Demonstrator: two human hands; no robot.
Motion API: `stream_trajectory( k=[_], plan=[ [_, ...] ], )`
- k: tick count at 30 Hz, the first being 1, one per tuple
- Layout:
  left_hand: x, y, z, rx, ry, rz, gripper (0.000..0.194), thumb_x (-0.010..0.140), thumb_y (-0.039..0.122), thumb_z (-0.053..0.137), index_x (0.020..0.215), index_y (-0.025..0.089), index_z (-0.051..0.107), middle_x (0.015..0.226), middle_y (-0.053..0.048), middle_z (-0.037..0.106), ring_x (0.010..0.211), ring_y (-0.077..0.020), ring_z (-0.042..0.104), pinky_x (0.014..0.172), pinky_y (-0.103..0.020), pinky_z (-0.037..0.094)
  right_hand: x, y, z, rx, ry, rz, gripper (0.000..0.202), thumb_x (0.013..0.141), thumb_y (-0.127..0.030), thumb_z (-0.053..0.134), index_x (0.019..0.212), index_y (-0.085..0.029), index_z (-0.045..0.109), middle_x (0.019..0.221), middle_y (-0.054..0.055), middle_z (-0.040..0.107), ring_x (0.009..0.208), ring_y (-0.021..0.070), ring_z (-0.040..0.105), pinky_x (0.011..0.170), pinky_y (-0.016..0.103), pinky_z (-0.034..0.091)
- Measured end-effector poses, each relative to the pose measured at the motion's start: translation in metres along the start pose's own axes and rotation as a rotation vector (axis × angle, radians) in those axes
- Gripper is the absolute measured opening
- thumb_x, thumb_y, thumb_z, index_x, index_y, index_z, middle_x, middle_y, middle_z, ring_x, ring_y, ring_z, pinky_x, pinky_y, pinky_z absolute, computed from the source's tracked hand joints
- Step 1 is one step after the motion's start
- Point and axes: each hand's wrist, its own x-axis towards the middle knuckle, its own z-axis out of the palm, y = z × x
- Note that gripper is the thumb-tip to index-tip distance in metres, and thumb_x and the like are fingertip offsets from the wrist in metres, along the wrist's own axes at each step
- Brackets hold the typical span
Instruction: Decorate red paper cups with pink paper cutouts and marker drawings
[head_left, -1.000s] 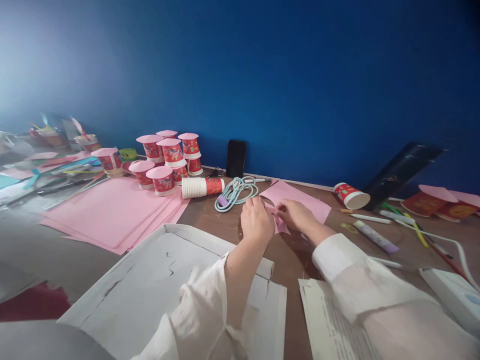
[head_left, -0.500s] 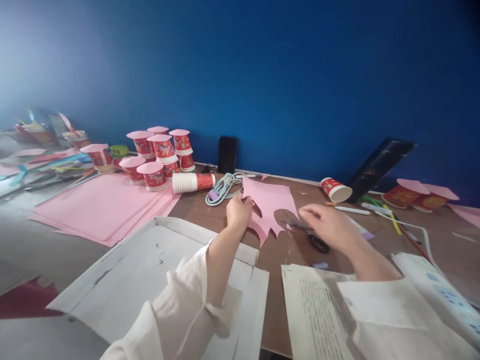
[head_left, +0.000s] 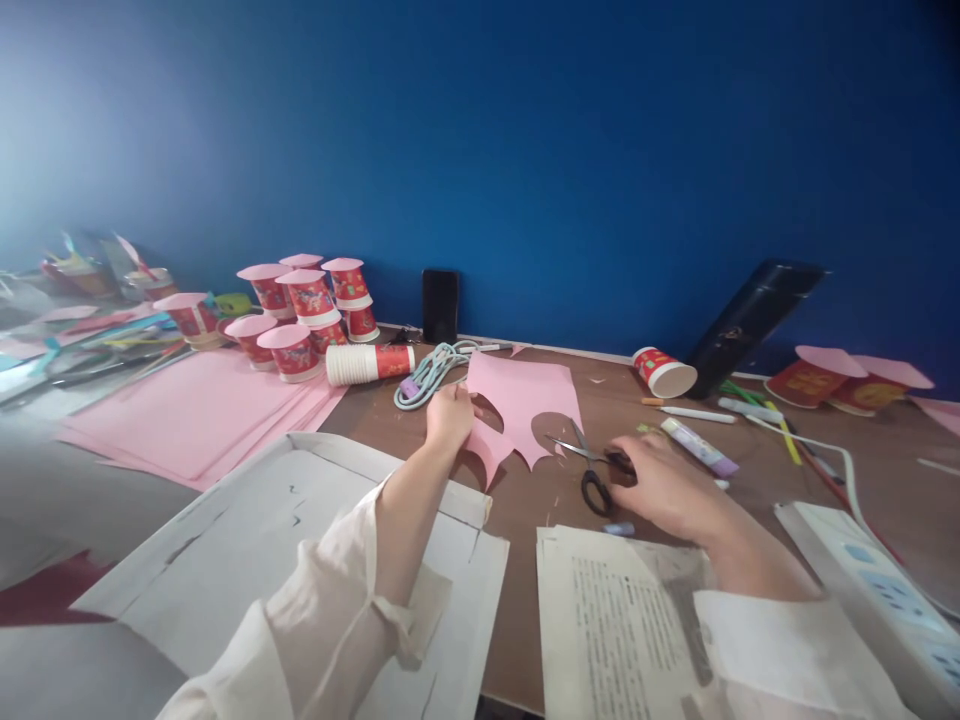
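Observation:
My left hand (head_left: pixel 451 418) pinches the left edge of a pink paper sheet (head_left: pixel 529 385), which has rounded pieces cut out of its lower part. The sheet lies on the brown table (head_left: pixel 517 510). To its right are black-handled scissors (head_left: pixel 595 470) with the blades spread, pointing left toward the paper. My right hand (head_left: pixel 649 480) is at the scissors' handles, its fingers curled around the upper loop. The lower loop shows free beside the fingers.
Red cups with pink paper tops (head_left: pixel 307 295) stand back left, behind pink sheets (head_left: pixel 195 420). A cup stack (head_left: pixel 367 364) lies near a coiled cable (head_left: pixel 437 375). A glue stick (head_left: pixel 699 447), black case (head_left: pixel 754 320) and power strip (head_left: pixel 877 590) are at the right. Printed pages (head_left: pixel 615 620) lie in front.
My right hand has come down onto the handles of the scissors, whose blades and loops have turned and spread wider. My left hand still holds the paper. The view has shifted slightly.

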Motion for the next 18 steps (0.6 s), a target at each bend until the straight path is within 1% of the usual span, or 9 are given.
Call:
stream_trajectory(
  k=[3, 5, 7, 9, 11, 13, 15, 16, 18],
  plan=[
    [-0.001, 0.001, 0.000, 0.014, 0.003, 0.030, 0.030, 0.089, 0.029, 0.043, 0.067, 0.019, 0.060, 0.066, -0.005, 0.069, 0.055, -0.0155, 0.055, 0.062, -0.028, 0.041, 0.000, -0.011, 0.001, -0.032, -0.115, 0.032, 0.029, 0.076, -0.029, 0.060, 0.104, -0.023, 0.065, 0.099, 0.010, 0.069, 0.089, 0.0270, 0.066, 0.067, 0.032, 0.044],
    [-0.002, 0.002, 0.000, -0.010, -0.010, 0.058, 0.031, 0.089, 0.028, 0.043, 0.064, 0.018, 0.060, 0.066, -0.005, 0.069, 0.054, -0.0143, 0.055, 0.061, -0.027, 0.041, 0.000, -0.018, 0.001, -0.041, -0.140, 0.051, 0.023, 0.078, -0.028, 0.057, 0.099, -0.023, 0.065, 0.091, 0.009, 0.072, 0.084, 0.0265, 0.067, 0.062, 0.031, 0.041],
    [-0.003, 0.004, 0.001, -0.049, -0.029, 0.069, 0.030, 0.088, 0.026, 0.044, 0.065, 0.018, 0.061, 0.064, -0.003, 0.067, 0.053, -0.0132, 0.054, 0.060, -0.026, 0.041, 0.000, -0.022, -0.001, -0.046, -0.134, 0.055, 0.017, 0.078, -0.031, 0.058, 0.091, -0.024, 0.066, 0.086, 0.008, 0.073, 0.080, 0.0262, 0.067, 0.059, 0.031, 0.039],
    [-0.004, 0.005, 0.002, -0.088, -0.049, 0.048, 0.026, 0.087, 0.025, 0.046, 0.070, 0.017, 0.063, 0.063, -0.002, 0.066, 0.051, -0.0124, 0.055, 0.057, -0.025, 0.041, 0.001, -0.022, -0.004, -0.041, -0.112, 0.062, 0.013, 0.078, -0.033, 0.059, 0.085, -0.026, 0.067, 0.082, 0.007, 0.073, 0.078, 0.0258, 0.068, 0.058, 0.031, 0.038],
    [-0.005, 0.007, 0.002, -0.114, -0.056, 0.030, 0.022, 0.086, 0.022, 0.047, 0.076, 0.016, 0.066, 0.064, -0.001, 0.066, 0.051, -0.0116, 0.055, 0.056, -0.024, 0.041, 0.002, -0.020, -0.007, -0.002, -0.066, 0.090, 0.013, 0.076, -0.033, 0.061, 0.084, -0.026, 0.069, 0.082, 0.006, 0.074, 0.077, 0.0252, 0.068, 0.058, 0.031, 0.040],
    [-0.006, 0.009, 0.002, -0.149, -0.070, 0.028, 0.019, 0.084, 0.019, 0.049, 0.080, 0.015, 0.067, 0.066, -0.001, 0.067, 0.051, -0.0110, 0.055, 0.056, -0.023, 0.042, 0.004, -0.016, -0.008, 0.101, 0.007, 0.119, 0.019, 0.074, -0.033, 0.063, 0.090, -0.027, 0.070, 0.084, 0.004, 0.075, 0.077, 0.0242, 0.069, 0.060, 0.031, 0.043],
    [-0.007, 0.010, 0.003, -0.191, -0.096, 0.046, 0.018, 0.083, 0.018, 0.049, 0.082, 0.014, 0.067, 0.066, -0.001, 0.067, 0.052, -0.0106, 0.056, 0.058, -0.023, 0.043, 0.006, -0.013, -0.007, 0.259, 0.066, 0.113, 0.028, 0.073, -0.031, 0.063, 0.100, -0.027, 0.069, 0.087, 0.003, 0.076, 0.077, 0.0227, 0.069, 0.064, 0.031, 0.046],
    [-0.006, 0.010, 0.004, -0.212, -0.116, 0.060, 0.018, 0.083, 0.017, 0.050, 0.082, 0.014, 0.067, 0.067, -0.002, 0.067, 0.053, -0.0104, 0.056, 0.059, -0.023, 0.044, 0.007, -0.013, -0.006, 0.344, 0.080, 0.103, 0.031, 0.073, -0.030, 0.063, 0.104, -0.026, 0.067, 0.087, 0.003, 0.076, 0.077, 0.0220, 0.070, 0.067, 0.031, 0.047],
    [-0.006, 0.009, 0.005, -0.249, -0.159, 0.096, 0.017, 0.083, 0.018, 0.050, 0.081, 0.014, 0.067, 0.068, -0.002, 0.068, 0.055, -0.0103, 0.057, 0.061, -0.023, 0.044, 0.007, -0.017, -0.003, 0.517, 0.063, 0.066, 0.033, 0.074, -0.027, 0.062, 0.107, -0.025, 0.063, 0.088, 0.003, 0.076, 0.079, 0.0214, 0.070, 0.073, 0.032, 0.049]
  ],
)
